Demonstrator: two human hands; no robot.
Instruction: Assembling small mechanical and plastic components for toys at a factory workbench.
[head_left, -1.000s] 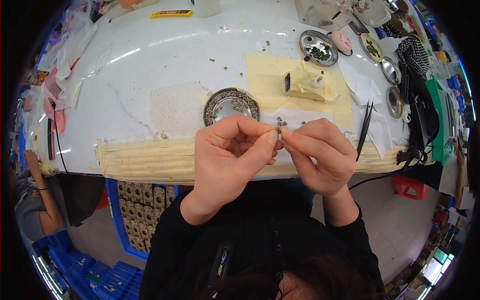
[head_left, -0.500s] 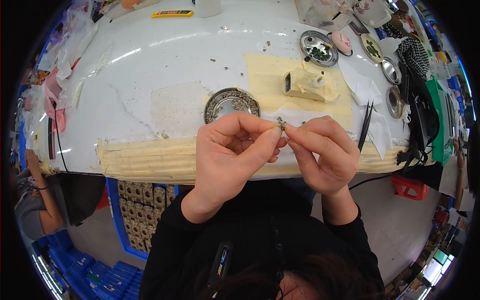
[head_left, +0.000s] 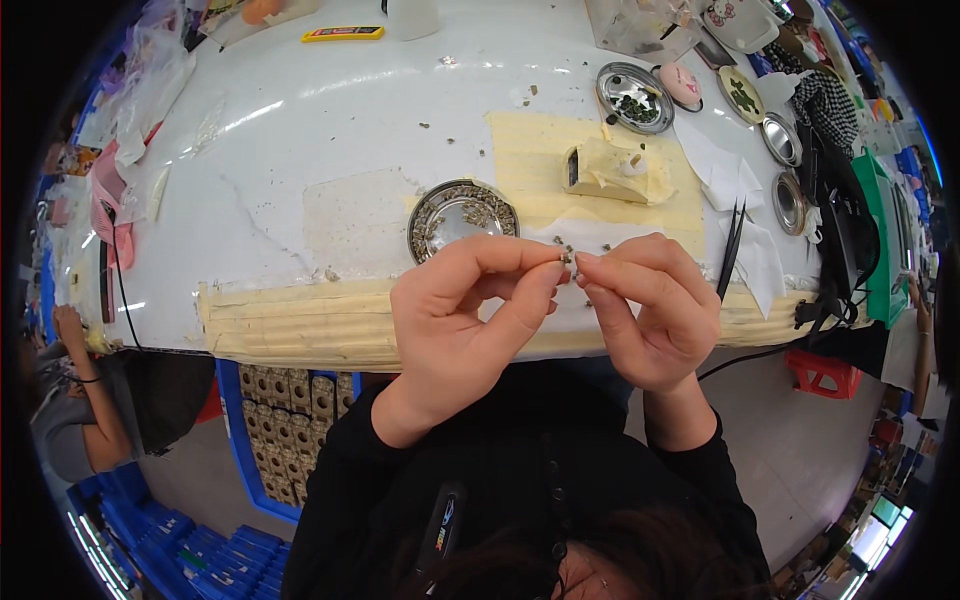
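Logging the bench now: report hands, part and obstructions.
Left hand and right hand pinch one tiny part together. Round metal dish just beyond. Nothing between.

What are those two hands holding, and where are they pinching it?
A tiny dark part, pinched between the fingertips of the left hand and right hand. It is too small to tell which end each hand grips.

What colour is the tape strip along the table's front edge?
Pale yellow-beige, like masking tape, seen best in the head view, just left of the left hand.
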